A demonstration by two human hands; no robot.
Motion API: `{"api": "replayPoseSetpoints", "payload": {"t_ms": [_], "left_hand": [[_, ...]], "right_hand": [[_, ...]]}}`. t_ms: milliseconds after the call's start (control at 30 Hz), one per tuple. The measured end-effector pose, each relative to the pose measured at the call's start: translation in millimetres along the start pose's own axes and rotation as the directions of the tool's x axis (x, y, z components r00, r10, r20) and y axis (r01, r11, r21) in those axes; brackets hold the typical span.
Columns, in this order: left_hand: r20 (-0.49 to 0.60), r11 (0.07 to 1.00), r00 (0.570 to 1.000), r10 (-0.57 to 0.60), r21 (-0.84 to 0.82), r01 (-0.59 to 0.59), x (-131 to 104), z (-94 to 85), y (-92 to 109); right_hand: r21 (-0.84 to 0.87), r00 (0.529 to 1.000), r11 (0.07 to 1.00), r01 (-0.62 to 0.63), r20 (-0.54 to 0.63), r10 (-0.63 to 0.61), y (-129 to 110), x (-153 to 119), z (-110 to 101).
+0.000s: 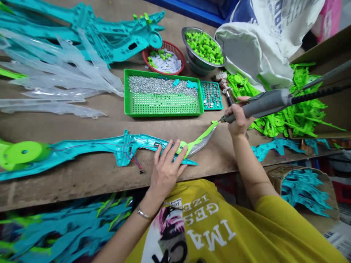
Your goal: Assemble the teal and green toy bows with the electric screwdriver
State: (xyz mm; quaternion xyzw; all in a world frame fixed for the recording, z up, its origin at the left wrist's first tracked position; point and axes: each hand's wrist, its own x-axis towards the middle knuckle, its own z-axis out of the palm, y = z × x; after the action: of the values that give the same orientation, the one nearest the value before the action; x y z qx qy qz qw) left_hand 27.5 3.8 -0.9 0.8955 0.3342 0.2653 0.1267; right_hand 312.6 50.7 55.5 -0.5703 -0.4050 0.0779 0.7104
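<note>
Across the bench lies a long teal plastic part [93, 144] with thin wires and a round green piece [26, 153] at its left end. My left hand [168, 164] rests on its right end with fingers spread, beside a green arm piece [201, 138] that has a translucent blade along it. In my right hand [238, 117] is a grey power screwdriver [263, 104], held nearly level. The driver's tip meets the far upper end of the green arm piece.
Behind are a green tray [164, 106] of screws, a small teal tray [211, 95], a red basket [145, 56] and a metal bowl [189, 44]. Teal and translucent parts [71, 69] lie left; green parts [298, 106] pile right. Cables run from the driver to the right.
</note>
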Motion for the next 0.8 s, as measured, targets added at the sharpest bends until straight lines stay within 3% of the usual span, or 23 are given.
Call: {"api": "replayPoseSetpoints", "payload": {"t_ms": [233, 433, 667, 800], "left_hand": [[0.008, 1.000, 1.000, 0.004, 0.005, -0.004, 0.3, -0.7, 0.3], [0.023, 1.000, 1.000, -0.003, 0.014, 0.003, 1.1, -1.5, 1.4], [-0.010, 1.000, 1.000, 0.007, 0.024, -0.007, 1.5, -0.8, 1.8], [0.011, 1.000, 1.000, 0.003, 0.021, -0.003, 2.2, -0.8, 2.1]], "right_hand": [[0.054, 0.998, 0.997, -0.051, 0.026, 0.049, 8.2, -2.2, -0.9], [-0.003, 0.975, 0.989, -0.148, 0.169, 0.147, 4.4, -2.4, 3.4], [-0.044, 0.898, 0.977, -0.208, 0.386, 0.209, 2.8, 6.3, 1.6], [0.004, 0.860, 0.982, -0.191, 0.483, 0.166, -5.9, 12.3, -2.7]]}}
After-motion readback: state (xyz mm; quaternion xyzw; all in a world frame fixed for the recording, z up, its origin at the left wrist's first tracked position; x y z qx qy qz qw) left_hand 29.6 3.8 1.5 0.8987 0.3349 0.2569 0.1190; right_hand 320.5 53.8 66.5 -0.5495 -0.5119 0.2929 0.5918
